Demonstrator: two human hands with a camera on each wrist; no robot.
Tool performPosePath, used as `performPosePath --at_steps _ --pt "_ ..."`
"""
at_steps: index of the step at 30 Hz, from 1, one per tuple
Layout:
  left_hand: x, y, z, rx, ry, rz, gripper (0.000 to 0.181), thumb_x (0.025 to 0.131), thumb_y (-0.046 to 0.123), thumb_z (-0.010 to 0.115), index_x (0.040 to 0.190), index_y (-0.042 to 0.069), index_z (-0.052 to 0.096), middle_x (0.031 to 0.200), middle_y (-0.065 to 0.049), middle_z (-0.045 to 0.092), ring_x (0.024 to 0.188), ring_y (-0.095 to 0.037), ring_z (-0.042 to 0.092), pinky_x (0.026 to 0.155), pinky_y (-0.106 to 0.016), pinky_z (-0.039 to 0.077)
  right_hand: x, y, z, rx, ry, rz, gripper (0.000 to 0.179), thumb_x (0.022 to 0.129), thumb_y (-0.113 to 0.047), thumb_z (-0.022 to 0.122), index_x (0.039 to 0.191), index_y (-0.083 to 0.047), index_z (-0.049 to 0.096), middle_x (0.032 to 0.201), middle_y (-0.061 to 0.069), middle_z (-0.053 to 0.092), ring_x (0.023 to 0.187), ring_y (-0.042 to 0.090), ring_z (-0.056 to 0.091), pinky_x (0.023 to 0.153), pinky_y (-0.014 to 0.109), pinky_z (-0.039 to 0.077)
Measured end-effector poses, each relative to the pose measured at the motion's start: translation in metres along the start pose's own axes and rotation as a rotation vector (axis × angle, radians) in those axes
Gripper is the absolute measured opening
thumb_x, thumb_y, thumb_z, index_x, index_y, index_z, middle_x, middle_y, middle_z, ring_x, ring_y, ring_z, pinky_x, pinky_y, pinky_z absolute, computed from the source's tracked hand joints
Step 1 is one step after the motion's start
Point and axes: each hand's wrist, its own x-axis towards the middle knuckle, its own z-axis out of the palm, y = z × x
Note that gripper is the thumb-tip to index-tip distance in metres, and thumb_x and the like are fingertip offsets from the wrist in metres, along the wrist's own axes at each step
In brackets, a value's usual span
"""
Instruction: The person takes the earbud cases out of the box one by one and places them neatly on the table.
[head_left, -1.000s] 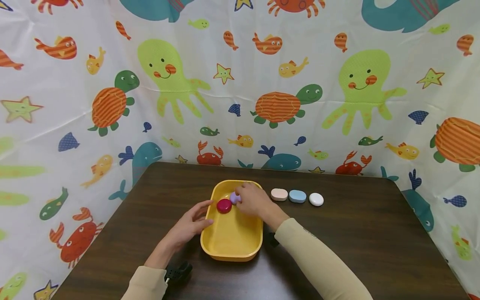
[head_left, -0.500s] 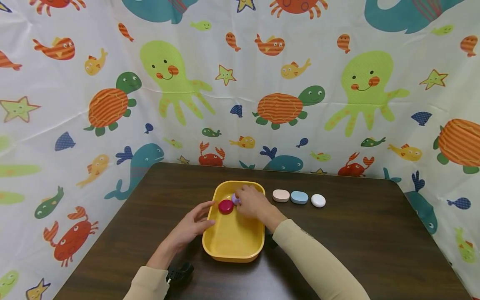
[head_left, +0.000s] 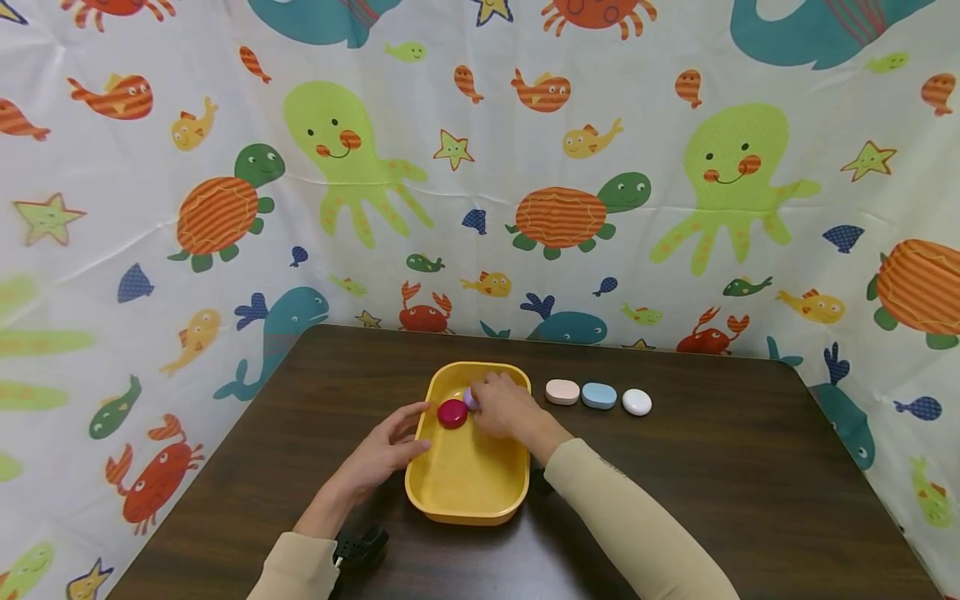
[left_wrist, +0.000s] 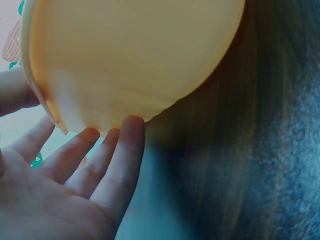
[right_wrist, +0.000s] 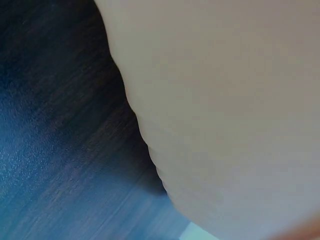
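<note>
Along the tray rim (head_left: 467, 514), left hand (head_left: 384, 452) spread; inside, right hand (head_left: 510, 408) pinches purple disc (head_left: 470, 399)

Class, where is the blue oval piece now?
In the head view, the blue oval piece lies right of the yellow tray, between the pink oval piece and white round piece.

Most of the right side is filled by the pale, smooth wall of the tray (right_wrist: 225, 110), its edge faintly rippled. To the left, the dark worktop (right_wrist: 60, 100) is washed with bluish glare. A whitish patch (right_wrist: 197, 234) and a blurred brownish patch (right_wrist: 302, 230) are glimpsed along the bottom.
</note>
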Motion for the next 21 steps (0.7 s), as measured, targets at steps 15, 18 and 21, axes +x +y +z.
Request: performPosePath --at_steps 15,18,21 --pt "-0.001 -0.004 0.005 -0.024 0.011 -0.002 0.062 0.099 0.008 0.063 0.155 0.01 0.036 0.158 -0.022 0.037 0.134 -0.042 0.051 0.098 -0.047 0.054 -0.009 -0.006 0.001 0.032 -0.023 -0.032 0.023 0.088 -0.021 0.074 0.11 -0.018 0.071 0.117 0.006 0.058 0.105 0.024 0.051 0.095 0.039 0.052" --pt "-0.001 -0.003 0.005 -0.018 0.015 -0.002 0.062 0.099 0.009 0.063 0.155 0.011 0.036 0.158 -0.022 0.037 0.134 -0.041 0.051 0.098 -0.047 0.054 -0.011 -0.009 0.0 0.018 -0.031 -0.044 0.021 0.087 -0.022 0.074 0.108 -0.018 0.071 0.12 0.007 0.057 0.108 0.025 0.052 0.096 0.038 0.052" --pt "-0.001 -0.003 0.005 -0.012 0.016 -0.005 0.062 0.099 0.009 0.063 0.155 0.011 0.036 0.159 -0.022 0.037 0.134 -0.041 0.051 0.099 -0.048 0.054 -0.012 -0.011 0.0 0.0 -0.044 -0.054 0.022 0.087 -0.023 0.075 0.108 -0.019 0.072 0.128 0.01 0.056 0.113 0.027 0.053 0.098 0.04 0.052"
